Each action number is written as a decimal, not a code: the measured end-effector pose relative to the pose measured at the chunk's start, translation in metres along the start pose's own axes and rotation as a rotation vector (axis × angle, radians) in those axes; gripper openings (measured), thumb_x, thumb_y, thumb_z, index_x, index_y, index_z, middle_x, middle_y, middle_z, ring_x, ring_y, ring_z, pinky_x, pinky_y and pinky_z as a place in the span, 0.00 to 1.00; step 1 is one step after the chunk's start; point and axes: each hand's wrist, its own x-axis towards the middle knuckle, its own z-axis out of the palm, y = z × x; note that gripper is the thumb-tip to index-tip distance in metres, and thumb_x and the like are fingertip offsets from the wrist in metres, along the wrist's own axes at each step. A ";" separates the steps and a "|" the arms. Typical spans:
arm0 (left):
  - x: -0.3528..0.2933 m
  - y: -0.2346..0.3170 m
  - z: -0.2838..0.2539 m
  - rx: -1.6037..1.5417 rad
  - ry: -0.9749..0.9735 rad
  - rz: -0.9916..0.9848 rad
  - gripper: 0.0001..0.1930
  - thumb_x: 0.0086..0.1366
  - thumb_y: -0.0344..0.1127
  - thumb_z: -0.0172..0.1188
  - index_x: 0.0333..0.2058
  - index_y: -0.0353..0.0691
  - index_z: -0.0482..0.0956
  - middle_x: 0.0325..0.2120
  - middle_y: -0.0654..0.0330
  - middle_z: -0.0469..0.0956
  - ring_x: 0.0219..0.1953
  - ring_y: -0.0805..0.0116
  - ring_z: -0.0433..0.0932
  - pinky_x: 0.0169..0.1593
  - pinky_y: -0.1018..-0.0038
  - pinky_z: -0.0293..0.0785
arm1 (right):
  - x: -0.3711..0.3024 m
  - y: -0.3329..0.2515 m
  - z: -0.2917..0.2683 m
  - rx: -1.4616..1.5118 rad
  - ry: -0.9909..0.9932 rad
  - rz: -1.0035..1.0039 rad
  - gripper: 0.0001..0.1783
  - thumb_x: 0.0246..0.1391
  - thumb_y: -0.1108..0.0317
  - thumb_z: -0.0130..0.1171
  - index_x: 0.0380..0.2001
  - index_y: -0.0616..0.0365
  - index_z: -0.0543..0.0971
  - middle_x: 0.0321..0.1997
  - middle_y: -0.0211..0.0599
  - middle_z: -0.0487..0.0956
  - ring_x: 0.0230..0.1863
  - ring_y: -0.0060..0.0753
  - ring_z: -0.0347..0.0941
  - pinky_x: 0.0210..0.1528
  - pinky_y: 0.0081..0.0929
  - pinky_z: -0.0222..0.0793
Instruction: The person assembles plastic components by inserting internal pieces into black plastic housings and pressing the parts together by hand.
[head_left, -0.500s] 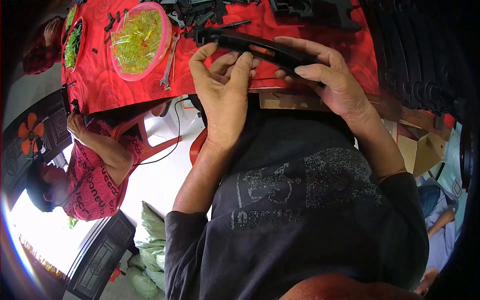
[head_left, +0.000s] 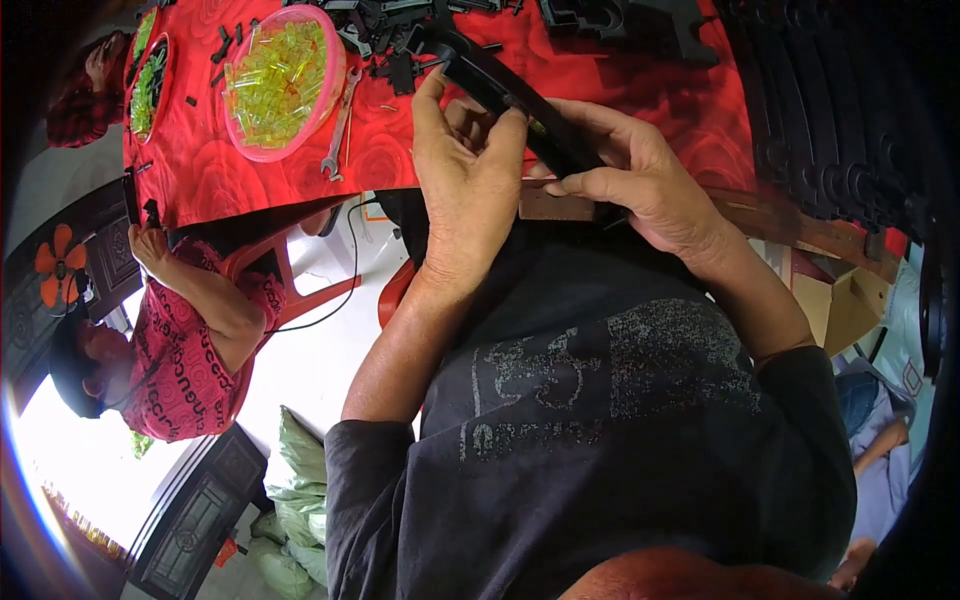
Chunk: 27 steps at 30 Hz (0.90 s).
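Above the near edge of the table I hold a long black plastic bar (head_left: 555, 130) with a slot along its side. A small yellowish piece shows in the slot, close to my left thumb. My left hand (head_left: 462, 175) is closed at the bar's upper part, thumb at the slot and index finger against its far end. Toward its lower end, my right hand (head_left: 655, 185) grips the bar between thumb and fingers. Some of the fingers are hidden behind the bar.
A pink basin (head_left: 332, 105) of clear yellow-green tubes stands on the red tablecloth (head_left: 400, 165), beside a wrench (head_left: 341, 130). Black plastic parts (head_left: 385, 25) lie at the back; long black pieces (head_left: 820, 110) line the right. A co-worker (head_left: 190, 340) sits at left.
The bar has tilted steeper, its right end swinging down toward me and its left end shifting right. Both hands turned with it, keeping their hold; my left hand moved slightly right.
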 end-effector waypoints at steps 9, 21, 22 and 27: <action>0.003 -0.011 0.006 0.163 -0.083 0.101 0.27 0.64 0.22 0.55 0.61 0.26 0.61 0.35 0.53 0.80 0.31 0.71 0.80 0.33 0.74 0.77 | -0.001 0.001 0.013 -0.035 0.052 -0.046 0.30 0.57 0.82 0.60 0.64 0.66 0.71 0.55 0.38 0.79 0.53 0.25 0.79 0.58 0.25 0.77; -0.008 0.008 0.002 0.433 -0.113 0.210 0.26 0.64 0.21 0.53 0.62 0.28 0.65 0.28 0.42 0.82 0.27 0.55 0.85 0.32 0.62 0.78 | 0.011 0.008 0.003 -0.196 0.233 -0.222 0.27 0.66 0.63 0.63 0.62 0.68 0.73 0.53 0.38 0.81 0.55 0.26 0.77 0.59 0.24 0.74; -0.011 0.009 0.003 0.493 -0.136 0.214 0.25 0.64 0.22 0.54 0.61 0.28 0.66 0.27 0.43 0.82 0.27 0.54 0.84 0.33 0.62 0.78 | 0.012 0.008 0.001 -0.198 0.236 -0.221 0.27 0.66 0.63 0.63 0.62 0.68 0.73 0.53 0.38 0.81 0.55 0.26 0.77 0.59 0.24 0.74; -0.014 0.002 0.005 0.531 -0.141 0.296 0.22 0.64 0.23 0.55 0.58 0.28 0.70 0.28 0.43 0.81 0.28 0.54 0.84 0.33 0.63 0.78 | 0.019 0.012 -0.002 0.008 0.305 -0.260 0.22 0.71 0.60 0.58 0.60 0.65 0.77 0.50 0.34 0.83 0.52 0.21 0.78 0.58 0.21 0.74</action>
